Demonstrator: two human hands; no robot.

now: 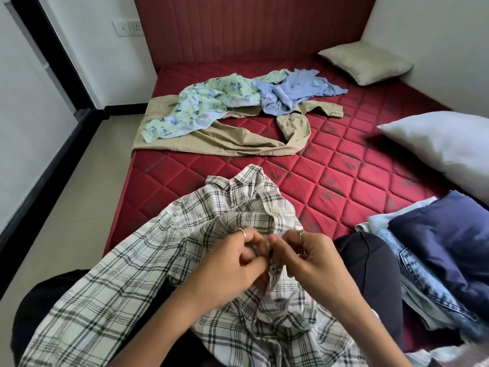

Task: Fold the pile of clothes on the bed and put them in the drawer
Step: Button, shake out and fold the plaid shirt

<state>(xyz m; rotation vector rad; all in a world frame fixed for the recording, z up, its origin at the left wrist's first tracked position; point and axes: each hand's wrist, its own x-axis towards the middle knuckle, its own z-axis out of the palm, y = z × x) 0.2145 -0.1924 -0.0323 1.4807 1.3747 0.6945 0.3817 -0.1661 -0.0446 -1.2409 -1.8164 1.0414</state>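
White walls and a pale tiled floor (66, 197) fill the left of the frame, with two wall sockets (128, 28) at the upper left beside a red padded headboard (238, 25). Right of the floor lies the bed (344, 170), its red quilted mattress bare.

At the lower left and centre, a checked shirt (111, 282) is spread over the person's lap, collar pointing up the frame. The left hand (227, 268) and right hand (315, 258) meet at its front edge, the fingers of both curled and pinching the cloth on either side of the button strip; my guess is a button is being done up or undone so the shirt will fold flat.

At the upper centre, well apart from the hands, the unfolded clothes wait: a green flowered garment (195, 107) overlapping tan trousers (238, 141), with a light blue garment (288, 94) bunched just to its right, also over the trousers.

At the right sit a tan pillow (367, 62), a large white pillow (444, 147), and, at the lower right, a stack of blue clothes and jeans (434, 260) beside the person's knee. No drawer is in view.
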